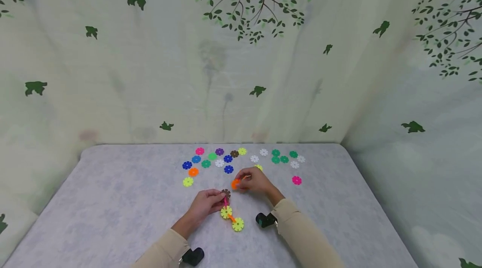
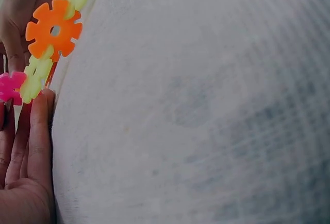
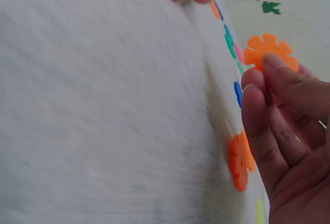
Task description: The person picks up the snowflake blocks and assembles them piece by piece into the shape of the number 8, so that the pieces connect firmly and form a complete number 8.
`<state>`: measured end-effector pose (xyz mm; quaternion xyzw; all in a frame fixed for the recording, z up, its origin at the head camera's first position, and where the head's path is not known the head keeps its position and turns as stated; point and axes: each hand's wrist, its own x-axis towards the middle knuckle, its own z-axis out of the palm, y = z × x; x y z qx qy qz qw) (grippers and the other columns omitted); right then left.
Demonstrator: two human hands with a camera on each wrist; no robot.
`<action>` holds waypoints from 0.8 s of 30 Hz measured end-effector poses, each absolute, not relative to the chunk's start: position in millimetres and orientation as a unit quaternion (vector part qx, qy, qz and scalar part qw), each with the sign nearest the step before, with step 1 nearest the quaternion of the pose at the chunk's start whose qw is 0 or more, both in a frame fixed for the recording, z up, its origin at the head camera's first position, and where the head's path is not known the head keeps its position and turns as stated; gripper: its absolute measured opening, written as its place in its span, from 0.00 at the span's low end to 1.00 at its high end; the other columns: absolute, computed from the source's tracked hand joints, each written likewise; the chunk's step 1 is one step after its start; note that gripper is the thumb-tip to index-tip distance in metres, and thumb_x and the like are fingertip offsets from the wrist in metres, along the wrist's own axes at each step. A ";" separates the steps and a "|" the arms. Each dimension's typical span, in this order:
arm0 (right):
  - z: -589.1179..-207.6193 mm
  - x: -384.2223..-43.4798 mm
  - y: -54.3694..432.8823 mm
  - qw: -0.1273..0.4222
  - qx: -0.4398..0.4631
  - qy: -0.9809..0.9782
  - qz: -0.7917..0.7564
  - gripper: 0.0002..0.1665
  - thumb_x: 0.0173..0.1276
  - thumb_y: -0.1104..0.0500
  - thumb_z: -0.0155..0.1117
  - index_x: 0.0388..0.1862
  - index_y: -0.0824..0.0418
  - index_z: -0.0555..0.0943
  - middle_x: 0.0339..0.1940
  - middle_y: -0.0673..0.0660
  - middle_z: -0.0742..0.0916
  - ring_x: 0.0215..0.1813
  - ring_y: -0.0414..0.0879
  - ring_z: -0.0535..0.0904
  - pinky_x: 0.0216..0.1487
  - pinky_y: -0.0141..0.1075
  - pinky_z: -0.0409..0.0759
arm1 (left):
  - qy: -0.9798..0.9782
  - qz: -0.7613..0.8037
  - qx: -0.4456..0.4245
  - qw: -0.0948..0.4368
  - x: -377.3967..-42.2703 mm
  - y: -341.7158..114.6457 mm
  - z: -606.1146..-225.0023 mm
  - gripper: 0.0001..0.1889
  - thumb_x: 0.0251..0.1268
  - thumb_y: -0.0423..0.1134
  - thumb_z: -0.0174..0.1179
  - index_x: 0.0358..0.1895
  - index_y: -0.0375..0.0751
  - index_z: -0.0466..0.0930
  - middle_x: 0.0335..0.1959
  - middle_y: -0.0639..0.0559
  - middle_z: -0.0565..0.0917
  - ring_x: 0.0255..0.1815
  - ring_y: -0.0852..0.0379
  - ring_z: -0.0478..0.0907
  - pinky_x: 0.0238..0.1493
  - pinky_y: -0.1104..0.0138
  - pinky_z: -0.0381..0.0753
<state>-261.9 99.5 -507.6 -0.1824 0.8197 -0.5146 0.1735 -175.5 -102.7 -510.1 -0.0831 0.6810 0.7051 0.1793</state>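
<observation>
— Left hand (image 1: 205,203)?
— Pinches linked chain (image 1: 226,212) of brown, pink, yellow, orange notched plastic discs, trailing to its right.
— Right hand (image 1: 256,181)?
— Grips orange flower-shaped plastic disc (image 3: 270,46), ahead-right of left hand.

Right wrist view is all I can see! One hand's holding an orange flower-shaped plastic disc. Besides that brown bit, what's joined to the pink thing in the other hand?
Observer: A yellow, flower-shaped plastic disc is joined to the pink plastic disc.
Operator: Ooh! Does the chain stop there?
Observer: No, an orange, flower-shaped plastic disc links it to a second yellow disc.
Operator: What's over on the right?
Observer: A lone bright pink, flower-shaped plastic disc lies to the right of the right hand.
</observation>
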 end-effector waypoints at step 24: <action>-502.2 -243.1 94.4 0.121 -0.266 0.812 -0.505 0.05 0.61 0.70 0.67 0.36 0.67 0.87 0.31 0.56 0.86 0.29 0.41 0.80 0.35 0.30 0.82 | 0.691 0.697 -0.105 0.159 -175.5 -99.4 -511.2 0.13 0.69 0.37 0.58 0.46 0.28 0.81 0.40 0.42 0.86 0.38 0.53 0.84 0.44 0.62 0.84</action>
